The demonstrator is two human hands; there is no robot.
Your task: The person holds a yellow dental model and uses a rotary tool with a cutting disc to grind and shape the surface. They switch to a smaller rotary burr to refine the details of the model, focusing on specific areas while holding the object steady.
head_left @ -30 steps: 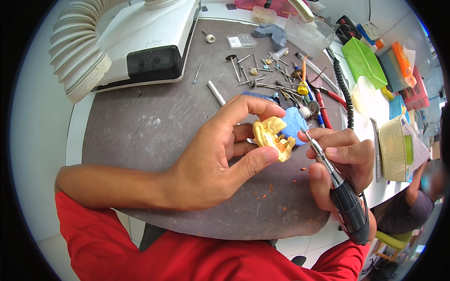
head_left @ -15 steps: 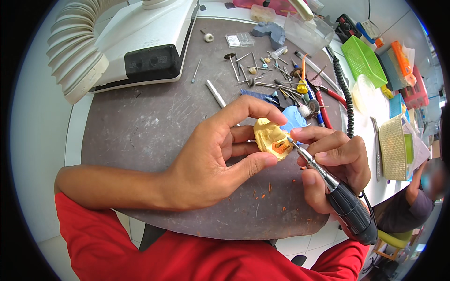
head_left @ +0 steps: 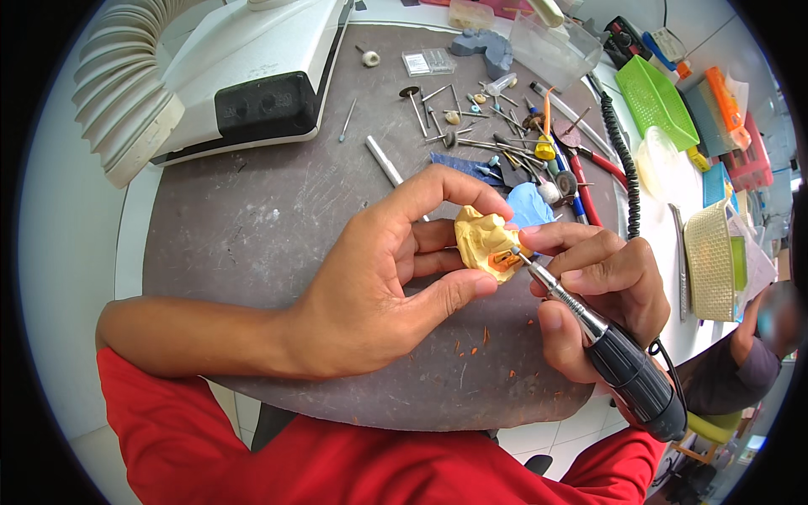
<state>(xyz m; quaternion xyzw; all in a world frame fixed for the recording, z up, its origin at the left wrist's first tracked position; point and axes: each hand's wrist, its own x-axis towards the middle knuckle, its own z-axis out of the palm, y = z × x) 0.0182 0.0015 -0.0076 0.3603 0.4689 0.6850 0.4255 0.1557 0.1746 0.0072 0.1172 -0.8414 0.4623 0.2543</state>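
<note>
My left hand (head_left: 383,282) grips a yellow dental plaster model (head_left: 480,236) by its edges, fingers on the far side and thumb on the near side. An orange patch with a dark opening (head_left: 505,260) shows on the model's right part. In my right hand (head_left: 602,282) is a dental handpiece (head_left: 627,370) with a black body and silver nose, held like a pen. Its small tip is at the orange patch; whether it touches cannot be made out. The right fingertips are close against the model's right edge. Orange shavings (head_left: 486,334) lie on the grey work surface (head_left: 278,210) below.
Several burs and polishing tools (head_left: 471,126) lie behind my hands, beside red-handled pliers (head_left: 581,181) and a light blue piece (head_left: 530,206). A white box (head_left: 261,76) with a ribbed hose (head_left: 126,93) stands at the back left. Baskets (head_left: 709,261) line the right, where another person (head_left: 736,370) sits.
The handpiece tip has shifted slightly left over the orange patch. The model is tilted a little differently in my left hand. The view has moved slightly.
</note>
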